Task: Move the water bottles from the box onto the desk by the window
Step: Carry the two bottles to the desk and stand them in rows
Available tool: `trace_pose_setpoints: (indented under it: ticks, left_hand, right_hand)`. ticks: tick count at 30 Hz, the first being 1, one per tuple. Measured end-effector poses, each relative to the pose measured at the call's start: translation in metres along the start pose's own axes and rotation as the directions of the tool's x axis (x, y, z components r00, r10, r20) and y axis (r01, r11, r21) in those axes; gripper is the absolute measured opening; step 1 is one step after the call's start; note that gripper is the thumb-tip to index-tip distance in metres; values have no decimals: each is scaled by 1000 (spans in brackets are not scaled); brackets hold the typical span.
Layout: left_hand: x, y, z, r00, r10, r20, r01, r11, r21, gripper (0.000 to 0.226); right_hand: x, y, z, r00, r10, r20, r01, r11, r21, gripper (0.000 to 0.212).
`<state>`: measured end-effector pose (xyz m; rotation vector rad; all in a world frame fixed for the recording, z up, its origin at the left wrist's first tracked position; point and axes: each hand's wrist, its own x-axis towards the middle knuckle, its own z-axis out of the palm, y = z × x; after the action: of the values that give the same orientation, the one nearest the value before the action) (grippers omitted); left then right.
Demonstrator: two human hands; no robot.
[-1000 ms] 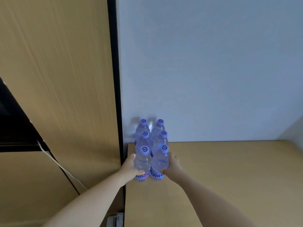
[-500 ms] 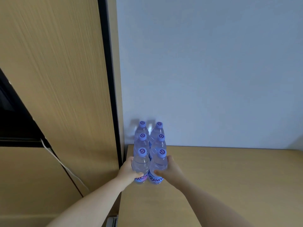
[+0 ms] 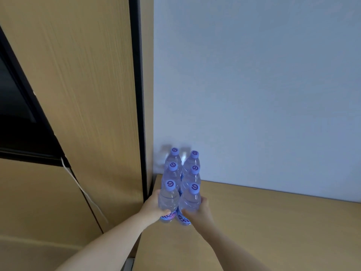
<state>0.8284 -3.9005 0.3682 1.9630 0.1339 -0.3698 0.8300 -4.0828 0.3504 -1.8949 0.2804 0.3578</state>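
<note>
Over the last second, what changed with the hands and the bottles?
Little changed. The left hand and right hand keep gripping the two nearest bottles, with no clear shift on the desk. The four bottles behind stay put; only the camera view drifted.

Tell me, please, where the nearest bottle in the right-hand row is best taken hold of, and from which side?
Grip the nearest right-row bottle round its mid body, above the label, coming from its right side. It stands upright on the desk with neighbours close on its left and behind, so only the right and front are free. The right hand already wraps it there, fingers curled round the wall.
</note>
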Motion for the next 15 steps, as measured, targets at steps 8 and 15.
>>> trace_pose_setpoints:
  ticks: [8, 15]
  left_hand:
    - [-31, -38, -20, 968, -250, -18, 249, 948, 199, 30]
    - [-92, -100, -82, 902, -383, -199, 427, 862, 274, 35]
  right_hand:
    - [-43, 8, 51, 921, 348, 176, -325, 934, -148, 16]
    - [-62, -51, 140, 876, 168, 451, 127, 824, -552, 48]
